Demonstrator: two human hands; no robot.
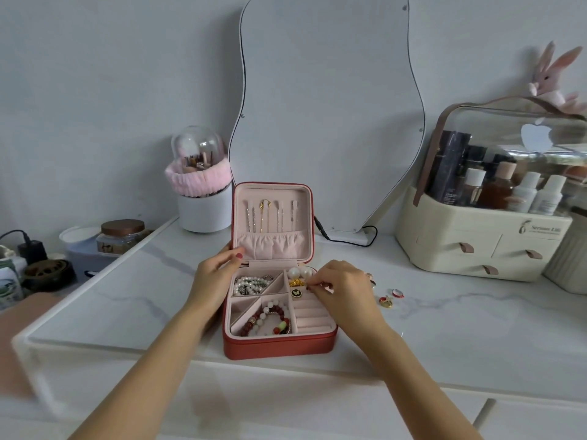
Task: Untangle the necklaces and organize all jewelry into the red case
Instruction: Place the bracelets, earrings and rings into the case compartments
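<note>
The red case (279, 346) stands open on the marble tabletop, its lid upright with several chains (270, 214) hanging inside. Pearl necklaces (251, 285) fill the upper left compartment, and red and white bead bracelets (270, 319) lie in the lower one. Pearl earrings (299, 272), a gold piece (297, 282) and a black butterfly stud (296, 293) sit in the ring rolls. My left hand (216, 274) rests on the case's left side at the hinge, fingers straight. My right hand (343, 287) pinches a small piece over the ring rolls. Loose rings and earrings (390, 298) lie on the table to the right.
A wavy mirror (327, 115) leans against the wall behind the case. A brush holder (203, 198) stands at back left, a cosmetics organizer (482, 242) at right. A black cable (346, 238) runs behind the case. Jars and a tray (104, 242) sit beyond the left edge.
</note>
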